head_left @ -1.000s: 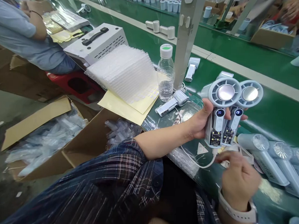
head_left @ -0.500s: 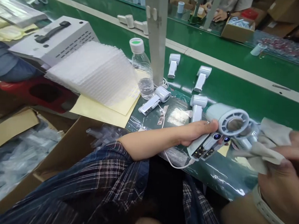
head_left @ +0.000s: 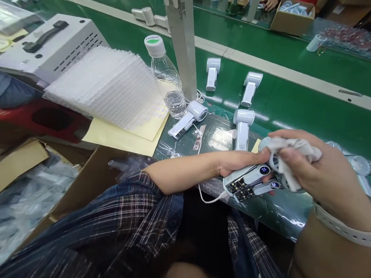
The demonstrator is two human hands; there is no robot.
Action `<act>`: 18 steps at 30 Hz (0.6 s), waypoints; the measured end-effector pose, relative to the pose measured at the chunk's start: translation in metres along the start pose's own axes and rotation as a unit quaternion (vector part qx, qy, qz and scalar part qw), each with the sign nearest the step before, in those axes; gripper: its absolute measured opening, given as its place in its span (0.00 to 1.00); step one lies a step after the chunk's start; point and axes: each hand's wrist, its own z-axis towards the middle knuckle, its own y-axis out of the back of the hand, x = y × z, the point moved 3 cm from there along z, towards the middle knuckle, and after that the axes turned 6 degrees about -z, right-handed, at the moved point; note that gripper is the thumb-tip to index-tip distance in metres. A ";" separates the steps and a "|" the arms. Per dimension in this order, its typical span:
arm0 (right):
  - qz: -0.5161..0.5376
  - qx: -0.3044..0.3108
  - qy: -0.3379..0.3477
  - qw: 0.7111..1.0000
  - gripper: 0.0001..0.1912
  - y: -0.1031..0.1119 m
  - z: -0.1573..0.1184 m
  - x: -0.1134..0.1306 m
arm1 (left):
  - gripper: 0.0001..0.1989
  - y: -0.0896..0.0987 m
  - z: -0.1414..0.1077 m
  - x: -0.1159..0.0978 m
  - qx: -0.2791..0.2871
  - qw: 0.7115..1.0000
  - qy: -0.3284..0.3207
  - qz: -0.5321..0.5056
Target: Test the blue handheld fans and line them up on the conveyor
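My left hand [head_left: 244, 163] is closed around a pale blue handheld fan [head_left: 245, 177] with its circuit board bare and its small display lit. Close beside it is what looks like a second fan handle [head_left: 260, 190], also with a lit display; how it is held is hidden. A white cable [head_left: 211, 199] runs to the base of the handles. My right hand [head_left: 321, 167] pinches a crumpled light grey cloth [head_left: 297, 149] against the fan's round head, covering most of it. Just beyond my left hand lies another handheld fan [head_left: 243, 127].
Several fans lie farther off, including one [head_left: 189, 118] with a cable. A water bottle [head_left: 170, 82], bubble-wrap sheets [head_left: 104, 85] and a metal box [head_left: 53, 45] stand left. A metal post [head_left: 184, 43] rises behind. A carton [head_left: 74, 183] of plastic bags sits low left.
My right hand has moved left with the cloth, from beside the fan onto its head. The fan in my left hand has shifted slightly left and down. The camera view has shifted a little.
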 end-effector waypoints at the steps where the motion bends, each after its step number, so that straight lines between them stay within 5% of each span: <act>1: -0.021 -0.036 -0.029 0.999 0.37 0.001 -0.003 -0.001 | 0.40 0.000 0.000 0.001 -0.001 1.000 0.003 -0.002; 4: -0.016 -0.044 -0.056 0.997 0.40 0.004 -0.017 -0.018 | 0.43 0.000 0.001 0.002 -0.003 1.000 0.014 -0.006; 8: 0.132 -0.006 -0.029 0.991 0.36 -0.001 -0.034 -0.051 | 0.45 0.005 0.003 0.001 0.019 1.000 0.018 0.003; 11: 0.294 -0.046 -0.071 0.952 0.36 -0.016 -0.035 -0.063 | 0.47 0.014 0.007 0.001 0.025 0.999 0.011 0.025; 15: 0.430 -0.007 -0.107 0.896 0.32 -0.045 -0.024 -0.044 | 0.47 0.021 0.007 -0.004 0.002 0.999 -0.021 0.025; 18: 0.409 -0.180 -0.095 0.889 0.24 -0.053 -0.015 -0.031 | 0.47 0.018 0.002 -0.010 -0.006 0.998 -0.052 0.026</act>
